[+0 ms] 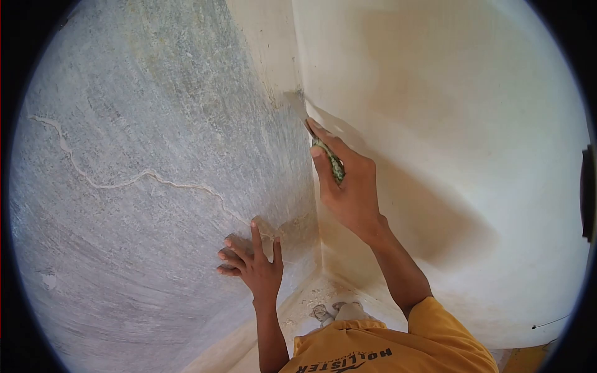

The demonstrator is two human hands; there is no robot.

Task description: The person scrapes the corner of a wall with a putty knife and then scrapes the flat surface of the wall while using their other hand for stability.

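My right hand [352,180] is wrapped around the handle of a putty knife [297,105]. Its flat blade points up and rests against the grey wall [168,124], close to the inner corner. A patch of cream paint [267,50] begins just above the blade. Lower down, my left hand [256,264] lies on the same grey surface with fingers spread, holding nothing. A pale, winding crack line [146,174] runs across the wall and ends near the left fingertips.
To the right, a cream wall [472,124] meets the grey one at the corner. Crumbs of debris [320,292] lie on the floor by my feet [329,311]. A thin dark wire [550,322] shows at lower right, and a dark object [586,193] at the right edge.
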